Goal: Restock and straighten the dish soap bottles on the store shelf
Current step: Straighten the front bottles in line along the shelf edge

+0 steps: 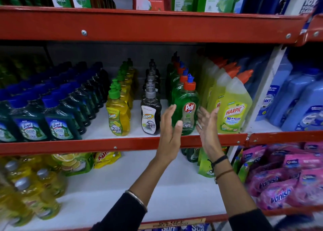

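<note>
A green Pril dish soap bottle [187, 106] with a red and blue cap stands upright at the front of its row on the middle shelf [122, 146]. My left hand [170, 131] is raised flat just left of it, fingers apart, holding nothing. My right hand [207, 126] is open on the bottle's right side, palm facing it; whether it touches the bottle I cannot tell. To the left stand a row of black Super bottles [150, 116] and a row of yellow Super bottles [118, 115].
Yellow Harpic bottles [233, 108] crowd the right of the Pril row. Dark green Lizol bottles [59, 119] fill the shelf's left. Blue bottles [297, 99] sit past the upright. The lower shelf holds yellow bottles [35, 192], green pouches [73, 162] and pink Vanish packs [283, 187].
</note>
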### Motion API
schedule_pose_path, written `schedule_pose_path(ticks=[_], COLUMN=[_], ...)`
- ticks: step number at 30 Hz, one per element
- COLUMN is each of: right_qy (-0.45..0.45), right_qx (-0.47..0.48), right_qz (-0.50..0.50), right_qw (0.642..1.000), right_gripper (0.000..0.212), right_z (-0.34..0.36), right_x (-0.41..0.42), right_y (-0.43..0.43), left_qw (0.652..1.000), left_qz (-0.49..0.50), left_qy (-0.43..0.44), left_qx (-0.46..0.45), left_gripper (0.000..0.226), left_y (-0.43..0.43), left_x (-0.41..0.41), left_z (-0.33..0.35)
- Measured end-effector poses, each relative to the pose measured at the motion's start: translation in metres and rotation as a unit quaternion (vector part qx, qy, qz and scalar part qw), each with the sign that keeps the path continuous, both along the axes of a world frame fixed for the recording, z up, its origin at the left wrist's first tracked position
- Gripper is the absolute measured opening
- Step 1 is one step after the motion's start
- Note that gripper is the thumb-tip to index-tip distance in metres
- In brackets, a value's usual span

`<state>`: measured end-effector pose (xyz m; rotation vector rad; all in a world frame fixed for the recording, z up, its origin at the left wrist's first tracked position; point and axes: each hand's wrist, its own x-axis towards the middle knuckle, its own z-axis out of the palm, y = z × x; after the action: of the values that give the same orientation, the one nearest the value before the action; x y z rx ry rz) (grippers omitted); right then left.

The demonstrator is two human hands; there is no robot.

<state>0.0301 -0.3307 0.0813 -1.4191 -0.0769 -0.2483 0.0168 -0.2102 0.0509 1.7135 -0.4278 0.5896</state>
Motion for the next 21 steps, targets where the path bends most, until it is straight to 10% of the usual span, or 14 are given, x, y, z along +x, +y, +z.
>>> schedule_pose_path(ticks=[9,21], right_qy=[-0.008,-0.039], right_qx=[-0.054,-0.067], right_qz=[0.014,0.008], right_qw=[0.998,0.997], right_gripper=[0.125,0.123], right_z=[0.000,0.001], right_x=[0.001,-0.004], right_y=[-0.011,-0.010], left_qw=[0.989,0.980], left_qz=[-0.057,-0.089], left_qy=[0.135,0.161], left_qx=[-0.031,-0.075], left_gripper=[0.114,0.062], left_y=[0.004,0.008], left_x=[0.009,0.014], left_z=[0.019,0.020])
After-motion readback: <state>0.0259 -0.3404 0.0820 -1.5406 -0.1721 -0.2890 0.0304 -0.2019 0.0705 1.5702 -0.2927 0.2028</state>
